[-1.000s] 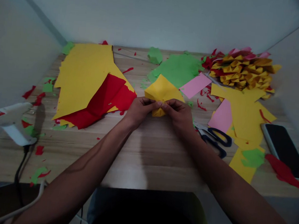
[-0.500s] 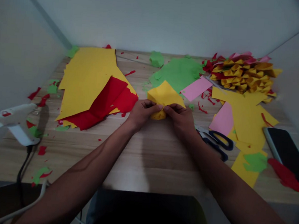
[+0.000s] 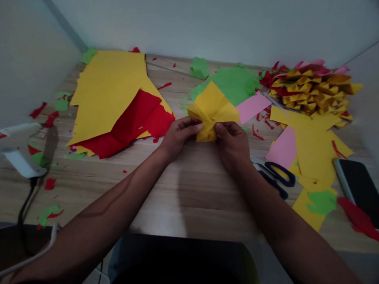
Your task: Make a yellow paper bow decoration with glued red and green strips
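A creased yellow paper piece (image 3: 212, 106) is held up above the middle of the table, its upper part spread out wide and a narrower part hanging below. My left hand (image 3: 181, 136) pinches its left side between thumb and fingers. On the other side my right hand (image 3: 232, 143) grips it the same way, thumb in front. Behind the piece lies green paper (image 3: 235, 82), with a pink strip (image 3: 254, 107) to its right. Dark-handled scissors (image 3: 277, 177) rest beside my right forearm.
Yellow sheets (image 3: 109, 94) and red paper (image 3: 128, 126) lie left. A white glue gun (image 3: 21, 146) stands at far left. Folded yellow, red and pink papers (image 3: 313, 92) are heaped back right, with yellow sheets (image 3: 317, 147) and a phone (image 3: 364, 193) nearer. Scraps are scattered about.
The yellow piece is opened wider and stands taller. My hands have moved slightly apart, from its centre to its sides. The view has shifted a little, so the table sits higher.
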Demonstrator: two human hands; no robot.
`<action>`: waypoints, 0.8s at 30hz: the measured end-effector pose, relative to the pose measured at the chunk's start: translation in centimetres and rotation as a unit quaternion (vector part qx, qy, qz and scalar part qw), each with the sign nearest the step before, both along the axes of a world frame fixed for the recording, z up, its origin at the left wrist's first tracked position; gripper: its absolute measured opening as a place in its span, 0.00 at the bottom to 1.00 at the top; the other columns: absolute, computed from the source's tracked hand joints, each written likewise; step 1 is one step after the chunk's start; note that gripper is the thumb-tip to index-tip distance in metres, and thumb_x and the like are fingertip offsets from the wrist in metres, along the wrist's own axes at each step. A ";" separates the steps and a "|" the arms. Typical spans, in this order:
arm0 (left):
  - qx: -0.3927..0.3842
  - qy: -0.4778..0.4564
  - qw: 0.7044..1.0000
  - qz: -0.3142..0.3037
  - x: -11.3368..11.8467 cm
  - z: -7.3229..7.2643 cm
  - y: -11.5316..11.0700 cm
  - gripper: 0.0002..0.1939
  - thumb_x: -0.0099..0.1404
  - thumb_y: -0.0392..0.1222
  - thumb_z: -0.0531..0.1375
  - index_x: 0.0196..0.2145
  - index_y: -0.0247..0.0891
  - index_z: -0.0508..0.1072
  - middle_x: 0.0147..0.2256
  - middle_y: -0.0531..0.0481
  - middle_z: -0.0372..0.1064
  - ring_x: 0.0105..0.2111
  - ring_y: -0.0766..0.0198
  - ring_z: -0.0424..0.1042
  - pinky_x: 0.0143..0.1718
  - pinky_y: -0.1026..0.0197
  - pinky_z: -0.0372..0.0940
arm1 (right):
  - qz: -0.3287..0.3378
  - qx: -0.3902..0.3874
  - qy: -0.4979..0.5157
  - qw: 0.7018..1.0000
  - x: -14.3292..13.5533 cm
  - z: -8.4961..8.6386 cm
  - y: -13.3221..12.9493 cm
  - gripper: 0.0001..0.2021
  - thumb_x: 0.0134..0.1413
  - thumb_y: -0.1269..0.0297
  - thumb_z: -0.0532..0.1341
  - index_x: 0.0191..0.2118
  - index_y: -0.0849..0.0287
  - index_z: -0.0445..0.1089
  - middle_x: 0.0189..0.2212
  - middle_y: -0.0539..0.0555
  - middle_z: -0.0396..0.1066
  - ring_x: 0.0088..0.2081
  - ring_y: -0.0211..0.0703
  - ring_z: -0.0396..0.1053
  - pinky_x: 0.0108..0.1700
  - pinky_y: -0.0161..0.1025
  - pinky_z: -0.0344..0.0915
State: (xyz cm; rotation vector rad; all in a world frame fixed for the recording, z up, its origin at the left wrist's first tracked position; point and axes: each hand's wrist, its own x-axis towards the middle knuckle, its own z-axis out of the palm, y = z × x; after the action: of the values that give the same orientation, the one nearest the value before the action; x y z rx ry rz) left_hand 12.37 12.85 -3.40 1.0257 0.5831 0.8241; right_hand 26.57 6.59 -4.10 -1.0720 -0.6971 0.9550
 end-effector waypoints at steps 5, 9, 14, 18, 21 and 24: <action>0.020 0.020 0.999 0.019 0.1 -0.5 0.1 0.13 0.52 0.42 0.71 0.36 0.37 0.79 0.35 0.50 0.77 0.35 0.63 0.75 0.40 0.59 0.69 | -0.004 -0.018 0.009 1.000 0.6 0.1 -0.1 0.15 0.43 0.52 0.72 0.29 0.55 0.71 0.27 0.45 0.69 0.27 0.34 0.65 0.24 0.31 0.62; 0.027 0.040 0.998 0.034 0.1 -0.5 0.1 0.14 0.53 0.44 0.71 0.36 0.37 0.78 0.35 0.50 0.78 0.36 0.62 0.76 0.42 0.57 0.70 | 0.002 -0.029 -0.003 1.000 0.6 0.0 -0.3 0.12 0.43 0.55 0.73 0.29 0.56 0.74 0.27 0.46 0.72 0.27 0.35 0.67 0.23 0.31 0.65; 0.006 0.019 1.000 0.024 0.2 -0.4 0.1 0.16 0.51 0.44 0.73 0.36 0.37 0.78 0.36 0.49 0.79 0.38 0.60 0.78 0.45 0.55 0.71 | 0.028 -0.035 -0.024 0.999 0.4 0.0 -0.4 0.10 0.43 0.58 0.73 0.27 0.56 0.75 0.26 0.47 0.73 0.27 0.36 0.68 0.26 0.33 0.67; -0.008 0.011 0.999 0.031 0.2 -0.2 0.2 0.16 0.51 0.44 0.73 0.36 0.37 0.77 0.36 0.50 0.79 0.38 0.61 0.77 0.46 0.55 0.70 | 0.031 -0.019 -0.035 0.999 0.3 0.0 -0.4 0.09 0.47 0.58 0.71 0.29 0.56 0.76 0.25 0.47 0.72 0.26 0.35 0.67 0.27 0.33 0.65; -0.035 0.004 0.998 0.054 0.1 -0.1 0.3 0.14 0.50 0.42 0.73 0.34 0.38 0.75 0.33 0.53 0.77 0.35 0.64 0.76 0.43 0.59 0.69 | 0.043 -0.032 -0.079 0.995 0.4 0.2 -0.5 0.10 0.48 0.56 0.70 0.28 0.58 0.76 0.20 0.46 0.69 0.22 0.34 0.63 0.25 0.34 0.61; -0.047 -0.001 0.997 0.059 0.1 0.0 0.4 0.15 0.50 0.43 0.72 0.33 0.38 0.75 0.32 0.54 0.75 0.35 0.66 0.75 0.42 0.62 0.68 | 0.036 -0.044 -0.108 0.992 0.4 0.5 -0.6 0.11 0.49 0.55 0.69 0.27 0.58 0.75 0.18 0.45 0.67 0.20 0.33 0.61 0.25 0.34 0.60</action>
State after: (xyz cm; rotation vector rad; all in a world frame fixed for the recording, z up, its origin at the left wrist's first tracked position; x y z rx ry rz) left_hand 12.45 13.26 -3.36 0.9117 0.6799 0.8940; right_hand 26.93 5.98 -3.62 -1.2484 -0.8825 0.9461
